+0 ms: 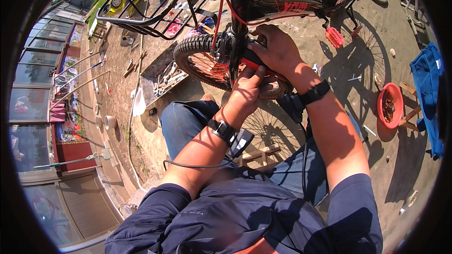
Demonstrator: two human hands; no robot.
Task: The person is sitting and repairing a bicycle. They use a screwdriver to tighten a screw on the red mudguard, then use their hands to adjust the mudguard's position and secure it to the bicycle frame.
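A red-and-black piece (251,61) is sitting at the bicycle (292,7), just beside the lower fork (239,23) and above the front wheel (200,47). The left hand (247,84) is gripping its lower end, thumb pressing on top. The right hand (278,49) is curling close against its upper side; its fingertips are hiding, so whether it is gripping anything is impossible to tell. If the left thumb's hold were slipping, the piece could be dropping against the tyre or spokes. If the wheel were turning, fingers could be getting pinched between tread and fork. A black cord (202,163) is hanging from the left wrist's device (241,142) and could be snagging on the bicycle as the arm moves. Farther out, a wire basket (155,20) is jutting leftward, a tool tray (149,86) is lying on the ground, and a red basin (398,108) is standing to the right.
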